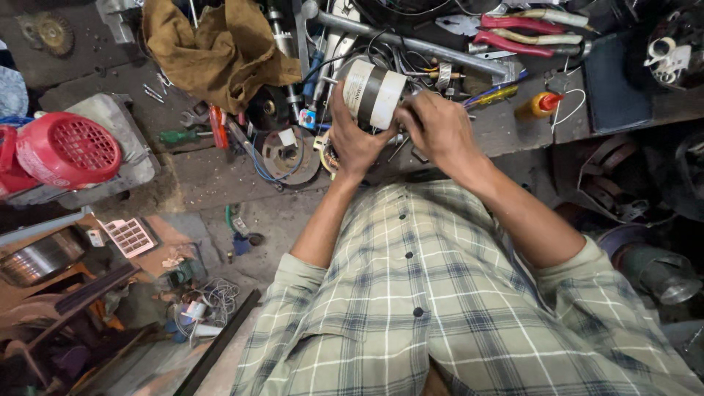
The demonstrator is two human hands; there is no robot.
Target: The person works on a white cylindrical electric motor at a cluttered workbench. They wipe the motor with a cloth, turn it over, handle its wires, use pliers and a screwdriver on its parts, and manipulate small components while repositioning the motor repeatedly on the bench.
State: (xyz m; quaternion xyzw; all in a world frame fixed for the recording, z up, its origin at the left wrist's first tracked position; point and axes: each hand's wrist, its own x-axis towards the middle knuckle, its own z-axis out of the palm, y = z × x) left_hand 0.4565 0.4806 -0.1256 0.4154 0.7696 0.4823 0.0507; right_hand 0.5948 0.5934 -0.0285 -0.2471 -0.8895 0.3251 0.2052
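Two hands met on a single small cylindrical motor, white at both ends with a dark band round its middle, which was held above the near edge of the cluttered tabletop. The left hand was closed round the motor's lower left side, fingers wrapped up over the casing. The right hand was closed against the motor's right end; what its fingertips pinched there could not be told. A dark cable ran from the motor's top left back into the tangle of wires behind it.

Just left of the left hand lay a round metal disc with copper windings, and beyond it a crumpled brown cloth draped over tools. A green-handled screwdriver lay well to the left on the tabletop. Behind the motor ran a long grey metal bar, with red-handled pliers past it. An orange-capped bottle lay on its side to the right of the right hand. At far left stood a red fan cover of another motor. Both forearms emerged from a plaid shirt.
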